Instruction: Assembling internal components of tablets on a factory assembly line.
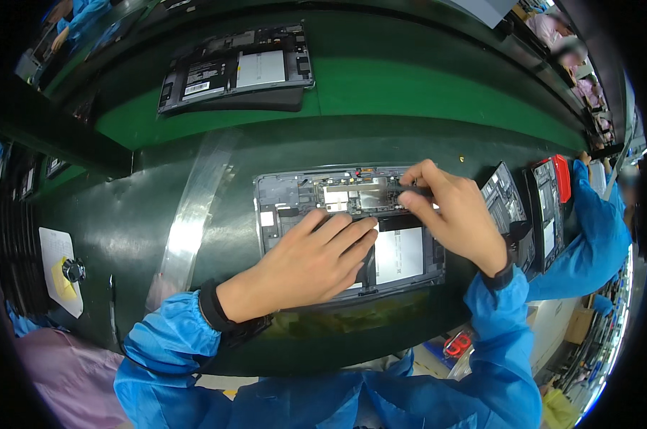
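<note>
An opened tablet (280,194) lies in front of me, its circuit board along the far side and a pale battery (399,254) in the near part. Flat over the near left half of it rests my left hand (302,261), fingers stretched out, holding nothing and hiding part of the inside. My right hand (452,211) pinches a slim tweezer-like tool (355,188) above the board. The tool points left across the shiny metal shields; its exact kind is hard to make out. A black band circles each wrist.
A clear plastic strip (195,222) lies left of the tablet. Another opened tablet (262,68) sits on the green shelf beyond. More opened devices (545,214) stand at the right, beside a co-worker's blue sleeve (595,236). At the left is a white sheet (55,264).
</note>
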